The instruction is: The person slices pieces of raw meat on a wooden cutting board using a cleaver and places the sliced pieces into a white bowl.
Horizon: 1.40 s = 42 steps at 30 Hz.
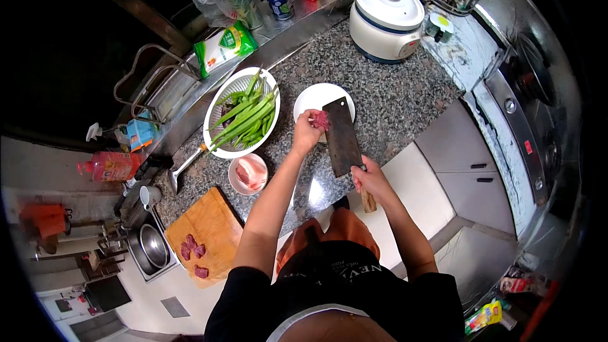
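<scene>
My right hand (372,180) is closed round the wooden handle of a cleaver (344,142). Its broad dark blade points away from me, over the right side of a white plate (309,96). Against the blade's left edge, my left hand (306,132) has its fingers closed on a piece of red meat (321,121) above the plate. More red meat chunks (192,242) lie on a wooden cutting board (215,215) at the near left. Beside my left forearm, a small white bowl (232,183) contains pale pink meat (252,173).
A white basket (211,117) of long green pods (244,120) stands left of the plate. At the back right sits a white lidded electric pot (387,22). Bottles and bags line the back ledge; a spatula (183,170) rests at left near a sink (152,246).
</scene>
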Motion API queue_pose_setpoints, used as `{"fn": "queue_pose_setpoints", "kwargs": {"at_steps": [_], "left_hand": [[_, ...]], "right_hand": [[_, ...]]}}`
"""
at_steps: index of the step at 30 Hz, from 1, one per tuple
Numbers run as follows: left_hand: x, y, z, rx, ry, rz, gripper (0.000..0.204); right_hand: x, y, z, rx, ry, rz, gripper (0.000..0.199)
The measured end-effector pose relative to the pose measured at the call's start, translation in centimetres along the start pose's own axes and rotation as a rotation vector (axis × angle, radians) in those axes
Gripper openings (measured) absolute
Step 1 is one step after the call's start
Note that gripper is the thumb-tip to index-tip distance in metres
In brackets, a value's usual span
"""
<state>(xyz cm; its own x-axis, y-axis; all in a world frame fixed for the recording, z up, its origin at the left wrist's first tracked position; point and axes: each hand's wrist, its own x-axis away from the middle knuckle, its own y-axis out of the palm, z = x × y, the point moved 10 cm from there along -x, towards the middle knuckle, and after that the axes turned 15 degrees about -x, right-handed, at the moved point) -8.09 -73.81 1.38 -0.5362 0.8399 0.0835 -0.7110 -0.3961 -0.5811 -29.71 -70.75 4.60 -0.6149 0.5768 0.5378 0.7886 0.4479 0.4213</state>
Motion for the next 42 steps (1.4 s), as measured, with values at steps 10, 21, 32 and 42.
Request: {"fn": "queue_pose_setpoints", "kwargs": {"at_steps": [10, 21, 32, 42], "left_hand": [[2.3, -2.8, -2.1, -0.258, -0.072, 0.175, 0.035], [3.1, -4.1, -5.1, -0.259, -0.511, 0.259, 0.056], [1.8, -3.3, -4.9, -0.163, -0.497, 0.143, 0.03], [4.6, -5.4, -3.9, 0.194, -0.357, 0.234, 0.02]], "right_hand": [[1.3, -5.3, -2.8, -0.077, -0.026, 0.09, 0.005], [2.3, -6.3, -1.5, -0.142, -0.066, 0.039, 0.006], [2.9, -7.6, -1.1, -0.095, -0.04, 0.033, 0.012], [2.3, -7.2, -1.0, -0.136, -0.026, 0.057, 0.011]]}}
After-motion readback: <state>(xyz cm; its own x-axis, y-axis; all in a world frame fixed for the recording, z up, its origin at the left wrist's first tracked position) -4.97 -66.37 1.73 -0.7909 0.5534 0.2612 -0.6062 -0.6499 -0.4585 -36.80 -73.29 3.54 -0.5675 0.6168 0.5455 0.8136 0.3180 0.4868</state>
